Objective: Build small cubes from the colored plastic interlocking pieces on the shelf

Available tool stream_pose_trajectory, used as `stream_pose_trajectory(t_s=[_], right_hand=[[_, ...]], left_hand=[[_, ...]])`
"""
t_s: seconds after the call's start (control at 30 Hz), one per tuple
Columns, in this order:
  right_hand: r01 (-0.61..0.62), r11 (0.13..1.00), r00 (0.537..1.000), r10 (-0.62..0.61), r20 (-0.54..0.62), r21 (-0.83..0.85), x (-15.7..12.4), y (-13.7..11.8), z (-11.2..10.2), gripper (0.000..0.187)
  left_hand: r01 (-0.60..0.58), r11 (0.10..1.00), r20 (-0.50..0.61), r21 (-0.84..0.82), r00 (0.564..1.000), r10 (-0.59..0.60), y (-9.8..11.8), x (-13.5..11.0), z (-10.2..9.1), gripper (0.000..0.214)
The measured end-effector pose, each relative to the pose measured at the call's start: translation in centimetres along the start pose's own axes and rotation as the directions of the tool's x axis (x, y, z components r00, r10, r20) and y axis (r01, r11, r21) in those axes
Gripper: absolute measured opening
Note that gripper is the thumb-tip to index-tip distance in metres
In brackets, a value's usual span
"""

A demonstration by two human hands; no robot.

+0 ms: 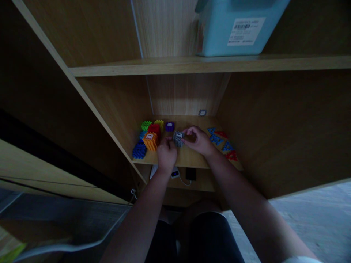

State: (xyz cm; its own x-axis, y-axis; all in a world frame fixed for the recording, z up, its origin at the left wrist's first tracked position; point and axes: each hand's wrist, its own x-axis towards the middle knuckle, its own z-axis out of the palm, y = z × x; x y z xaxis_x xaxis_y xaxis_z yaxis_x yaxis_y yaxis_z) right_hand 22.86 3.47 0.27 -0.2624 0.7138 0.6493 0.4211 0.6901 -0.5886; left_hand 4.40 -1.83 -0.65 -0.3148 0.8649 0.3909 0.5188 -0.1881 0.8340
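A small stack of grey interlocking plastic tiles (178, 137) stands on the middle shelf between my two hands. My left hand (166, 153) is closed at its left side, with the fingertips against its edge. From the right, the thumb and bent fingers of my right hand (199, 140) pinch the same stack. Left of my hands are stacks of tiles in orange (150, 141), red (154, 129), dark blue (139, 150), green (146, 125) and yellow (159, 125). A low purple stack (170, 126) lies just behind the grey one.
Blue triangular pieces (215, 139) and red triangular pieces (231, 156) lie at the right of the shelf. One grey tile (202, 112) leans against the back panel. Overhead, a light-blue bin (233, 33) stands on the upper shelf (175, 68). A white device (174, 172) with a cable lies below.
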Motion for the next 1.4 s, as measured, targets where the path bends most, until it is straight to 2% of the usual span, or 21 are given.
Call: stream_pose_trajectory(t_s=[0.27, 0.73, 1.0, 1.17, 1.4], right_hand=[[-0.027, 1.0, 1.0, 0.027, 0.015, 0.007, 0.1, -0.4, 0.0, 0.035], [-0.001, 1.0, 0.999, 0.002, 0.04, -0.016, 0.1, -0.2, -0.1, 0.032], [0.006, 1.0, 0.996, -0.006, 0.089, -0.001, -0.1, 0.6, 0.0, 0.04], [-0.047, 0.998, 0.991, 0.051, 0.123, -0.035, -0.4, 1.2, 0.2, 0.043], [-0.036, 0.998, 0.993, 0.041, 0.107, -0.05, -0.2, 1.1, 0.3, 0.042]], left_hand=[[0.013, 1.0, 0.0, 0.003, 1.0, -0.013, -0.1, 0.0, 0.1, 0.026], [-0.01, 1.0, 0.003, 0.018, 1.0, 0.01, -0.2, 0.1, 0.1, 0.026], [-0.007, 1.0, -0.009, 0.006, 1.0, 0.007, -0.2, 0.1, 0.1, 0.025], [-0.003, 1.0, -0.01, 0.018, 1.0, 0.003, -0.2, 0.1, 0.1, 0.025], [0.005, 1.0, -0.002, 0.03, 1.0, -0.005, 0.2, 0.0, 0.0, 0.025]])
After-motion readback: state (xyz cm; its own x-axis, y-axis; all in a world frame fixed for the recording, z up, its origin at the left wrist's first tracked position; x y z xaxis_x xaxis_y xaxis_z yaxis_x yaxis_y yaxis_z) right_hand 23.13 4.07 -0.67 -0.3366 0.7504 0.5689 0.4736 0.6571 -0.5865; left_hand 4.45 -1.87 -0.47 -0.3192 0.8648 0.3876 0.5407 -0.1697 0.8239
